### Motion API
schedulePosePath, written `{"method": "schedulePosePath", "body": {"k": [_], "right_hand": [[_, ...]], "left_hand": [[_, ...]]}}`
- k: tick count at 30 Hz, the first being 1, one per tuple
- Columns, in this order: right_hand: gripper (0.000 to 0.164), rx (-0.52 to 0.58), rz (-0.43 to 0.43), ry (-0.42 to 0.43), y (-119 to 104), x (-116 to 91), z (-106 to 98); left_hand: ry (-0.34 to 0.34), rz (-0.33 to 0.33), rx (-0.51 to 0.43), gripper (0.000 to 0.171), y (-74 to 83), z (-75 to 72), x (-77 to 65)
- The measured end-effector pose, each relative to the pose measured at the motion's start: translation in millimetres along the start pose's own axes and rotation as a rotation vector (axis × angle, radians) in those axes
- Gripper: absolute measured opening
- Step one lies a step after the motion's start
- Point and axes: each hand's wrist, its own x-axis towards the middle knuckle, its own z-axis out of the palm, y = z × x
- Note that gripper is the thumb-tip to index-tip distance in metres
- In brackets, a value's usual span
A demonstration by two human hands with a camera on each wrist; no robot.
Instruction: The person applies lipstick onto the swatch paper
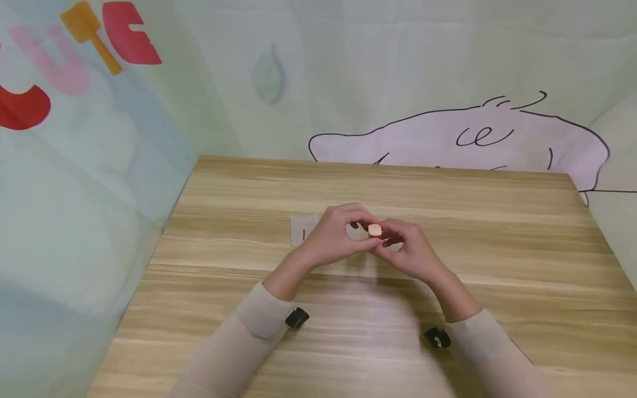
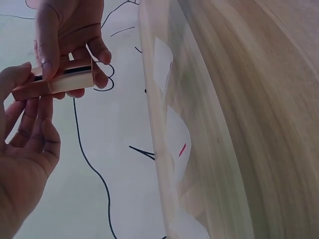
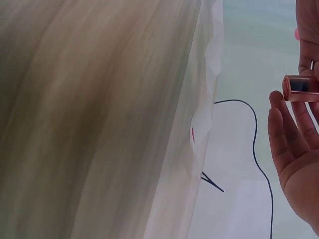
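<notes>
Above the middle of the table, both hands hold a shiny rose-gold lipstick tube between them. One squarish end of it faces up toward the head camera. In the left wrist view the lipstick tube lies sideways, with a seam around its middle. My left hand pinches one end between thumb and fingers. The right hand grips the other end, its thumb pressed along the side. At the right wrist view's edge, part of the lipstick tube is cut off by the frame.
A white paper slip with a red stroke lies on the wooden table, partly covered by the left hand. Behind the table hangs a printed cloth with coloured letters and a line-drawn animal.
</notes>
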Motion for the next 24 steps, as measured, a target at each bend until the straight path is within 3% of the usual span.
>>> {"method": "schedulePosePath", "body": {"k": [6, 24], "right_hand": [[0.019, -0.026, 0.036, 0.016, 3, -4, -7], [0.023, -0.077, 0.009, 0.057, 20, -16, -31]], "left_hand": [[-0.025, 0.011, 0.010, 0.020, -4.3, 11.0, 9.6], [-0.091, 0.041, 0.003, 0.021, -4.3, 38.7, 34.5]]}}
